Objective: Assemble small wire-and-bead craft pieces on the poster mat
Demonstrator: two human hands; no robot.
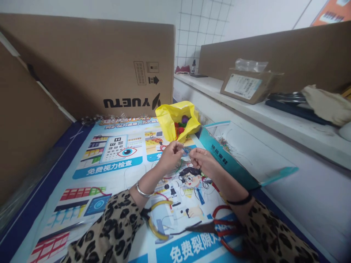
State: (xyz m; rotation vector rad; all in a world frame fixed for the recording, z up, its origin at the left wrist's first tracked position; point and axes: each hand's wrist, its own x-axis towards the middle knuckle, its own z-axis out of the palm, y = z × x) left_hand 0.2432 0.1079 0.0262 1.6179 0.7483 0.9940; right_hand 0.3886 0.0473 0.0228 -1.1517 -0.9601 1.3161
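Observation:
Over the middle of the printed sheet (pixel 134 175), both hands are raised close together. My left hand (pixel 172 156) is closed in a pinch, and my right hand (pixel 202 159) pinches just to the right of it. What they hold is too small to make out; something thin and bluish shows between the fingertips. Behind the hands stands an open yellow bag (pixel 167 118) with red and purple items inside. Red-handled scissors (pixel 223 227) lie near my right forearm, and yellow-handled pliers (pixel 157 230) lie by my left forearm.
To the right is an open teal box (pixel 226 155) with a tangle of small pieces inside. A large cardboard box (pixel 87 65) stands at the back left. Along the right runs a white ledge (pixel 208 86) bearing a small carton (pixel 246 86) and a cloth (pixel 326 104).

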